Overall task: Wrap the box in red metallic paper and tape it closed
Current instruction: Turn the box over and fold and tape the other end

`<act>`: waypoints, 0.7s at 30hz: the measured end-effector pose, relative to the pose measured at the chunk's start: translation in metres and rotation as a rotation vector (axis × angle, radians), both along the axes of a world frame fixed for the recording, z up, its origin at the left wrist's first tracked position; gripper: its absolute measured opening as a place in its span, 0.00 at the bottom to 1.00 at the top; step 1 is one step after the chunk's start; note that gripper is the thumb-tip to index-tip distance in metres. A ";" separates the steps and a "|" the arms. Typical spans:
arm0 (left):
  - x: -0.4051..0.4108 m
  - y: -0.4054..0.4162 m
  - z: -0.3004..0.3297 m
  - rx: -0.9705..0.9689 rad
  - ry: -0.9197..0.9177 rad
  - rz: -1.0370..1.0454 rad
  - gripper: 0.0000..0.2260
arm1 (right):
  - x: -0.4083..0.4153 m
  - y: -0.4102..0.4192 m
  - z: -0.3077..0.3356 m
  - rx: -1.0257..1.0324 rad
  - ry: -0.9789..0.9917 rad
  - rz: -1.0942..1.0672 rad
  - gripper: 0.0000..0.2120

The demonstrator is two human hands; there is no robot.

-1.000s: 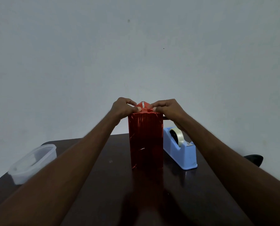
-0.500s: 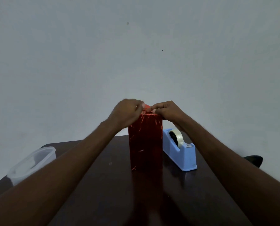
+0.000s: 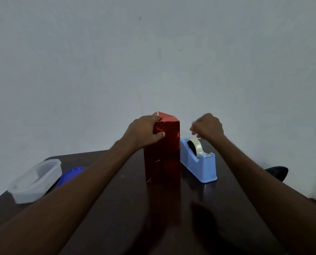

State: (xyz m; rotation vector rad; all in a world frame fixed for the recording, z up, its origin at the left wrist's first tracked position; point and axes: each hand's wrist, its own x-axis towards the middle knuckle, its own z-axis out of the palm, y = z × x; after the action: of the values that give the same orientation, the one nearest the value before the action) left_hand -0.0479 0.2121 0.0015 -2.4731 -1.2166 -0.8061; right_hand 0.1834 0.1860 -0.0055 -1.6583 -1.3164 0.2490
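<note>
Left hand (image 3: 144,132) fingers clamp the wrapped box (image 3: 162,150) top; right hand (image 3: 207,127) fingers curl together, blurred, above the tape dispenser (image 3: 199,162)

- Two bare forearms enter from the lower left and lower right corners of the frame; no sleeve shows on either.
- Left hand (image 3: 145,131): no ring, watch or glove visible.
- Right hand (image 3: 207,127): likewise unadorned, its fingers blurred.
</note>
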 end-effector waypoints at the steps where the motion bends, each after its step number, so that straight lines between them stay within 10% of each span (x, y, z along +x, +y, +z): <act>1: 0.001 0.000 0.000 -0.002 -0.006 0.002 0.29 | 0.004 -0.004 -0.005 -0.102 -0.203 -0.063 0.05; 7: 0.013 0.001 -0.001 -0.016 -0.028 0.026 0.29 | 0.013 -0.028 -0.024 -0.443 -0.457 -0.125 0.05; 21: 0.018 0.003 -0.001 -0.039 -0.044 0.043 0.30 | 0.030 -0.032 -0.035 -0.292 0.375 0.098 0.15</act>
State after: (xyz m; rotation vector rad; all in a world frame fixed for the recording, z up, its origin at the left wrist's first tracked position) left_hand -0.0299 0.2152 0.0002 -2.4631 -1.3081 -0.8372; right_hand 0.2130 0.1535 -0.0410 -1.6828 -1.1121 0.8025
